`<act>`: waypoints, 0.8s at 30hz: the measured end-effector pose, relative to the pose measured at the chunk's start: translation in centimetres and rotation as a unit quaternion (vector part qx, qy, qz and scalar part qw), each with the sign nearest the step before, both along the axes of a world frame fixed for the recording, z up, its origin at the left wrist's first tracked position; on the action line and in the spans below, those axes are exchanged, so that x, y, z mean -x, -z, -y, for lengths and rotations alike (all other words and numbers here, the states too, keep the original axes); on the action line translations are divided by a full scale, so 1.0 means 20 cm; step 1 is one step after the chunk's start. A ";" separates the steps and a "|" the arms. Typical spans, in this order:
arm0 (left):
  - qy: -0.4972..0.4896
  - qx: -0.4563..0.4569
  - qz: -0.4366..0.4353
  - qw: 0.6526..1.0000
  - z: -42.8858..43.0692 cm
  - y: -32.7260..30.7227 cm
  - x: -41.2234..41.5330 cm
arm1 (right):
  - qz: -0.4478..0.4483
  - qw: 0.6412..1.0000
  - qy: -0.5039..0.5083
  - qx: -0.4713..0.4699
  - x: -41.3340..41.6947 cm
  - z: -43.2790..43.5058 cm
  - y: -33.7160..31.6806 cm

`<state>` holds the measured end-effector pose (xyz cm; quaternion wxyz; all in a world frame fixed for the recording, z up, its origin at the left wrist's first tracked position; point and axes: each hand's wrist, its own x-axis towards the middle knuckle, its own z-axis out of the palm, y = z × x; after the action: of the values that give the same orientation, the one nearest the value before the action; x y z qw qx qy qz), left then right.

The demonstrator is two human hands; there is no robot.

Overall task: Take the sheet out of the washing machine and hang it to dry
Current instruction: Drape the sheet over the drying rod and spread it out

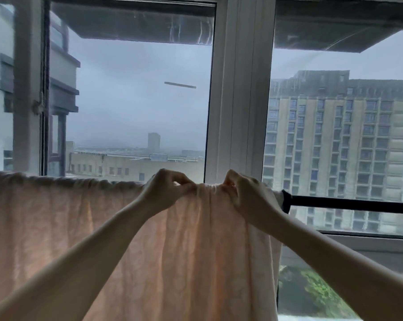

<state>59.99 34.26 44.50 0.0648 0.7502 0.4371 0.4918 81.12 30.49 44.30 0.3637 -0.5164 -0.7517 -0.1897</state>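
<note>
A pale pink sheet (57, 228) hangs draped over a dark horizontal rail (348, 203) in front of the window. It covers the rail from the left edge of the view to just right of centre. My left hand (163, 193) pinches the bunched top fold of the sheet at the middle. My right hand (246, 198) grips the same fold a little to the right, near the sheet's right edge. The bare end of the rail runs on to the right. The washing machine is not in view.
A white window frame post (237, 100) stands right behind the hands, with glass panes on both sides. Tall buildings (339, 147) and grey sky show outside. A window sill (357, 244) lies below the rail on the right.
</note>
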 end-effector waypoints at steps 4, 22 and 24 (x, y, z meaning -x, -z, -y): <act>-0.053 0.025 0.012 0.998 -0.02 -0.02 -0.03 | -0.018 0.999 0.042 0.000 -0.06 -0.03 -0.01; -0.124 0.004 -0.022 0.992 0.08 -0.02 -0.06 | 0.014 0.999 -0.043 -0.006 -0.12 0.15 -0.04; -0.123 0.001 -0.022 0.992 0.09 -0.02 -0.05 | 0.021 0.998 -0.060 0.005 -0.05 0.12 -0.05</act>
<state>61.02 32.54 44.91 -0.0051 0.7013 0.5276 0.4793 82.17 28.09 45.22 0.3561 -0.4680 -0.7898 -0.1741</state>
